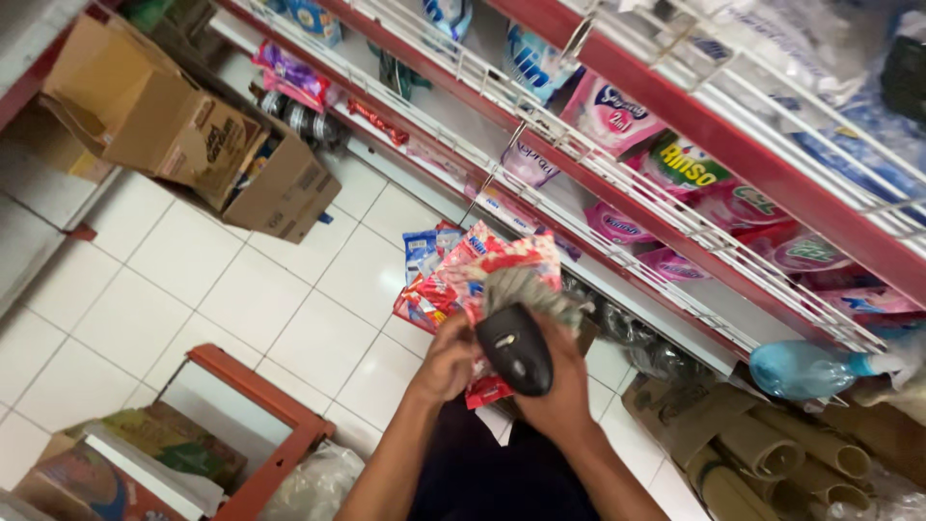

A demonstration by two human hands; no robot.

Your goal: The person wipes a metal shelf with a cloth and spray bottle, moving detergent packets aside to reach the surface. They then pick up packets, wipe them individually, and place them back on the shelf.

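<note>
My left hand [446,362] grips a bunch of red and white sachet strips [487,265], with a few blue packets [422,253] at the bunch's left side. My right hand [561,386] holds a black handheld scanner [515,349] right against the lower part of the sachets. Both hands meet in the middle of the view, above a white tiled floor [193,299]. A grey-patterned packet [526,287] sits just above the scanner.
Red shelves with white wire fronts [617,183] run diagonally across the top right, holding pink, green and blue pouches. An open cardboard box [207,145] stands at upper left. A blue bottle [801,370] and rolled brown tubes [772,453] lie at lower right. A red-framed case [256,415] is at lower left.
</note>
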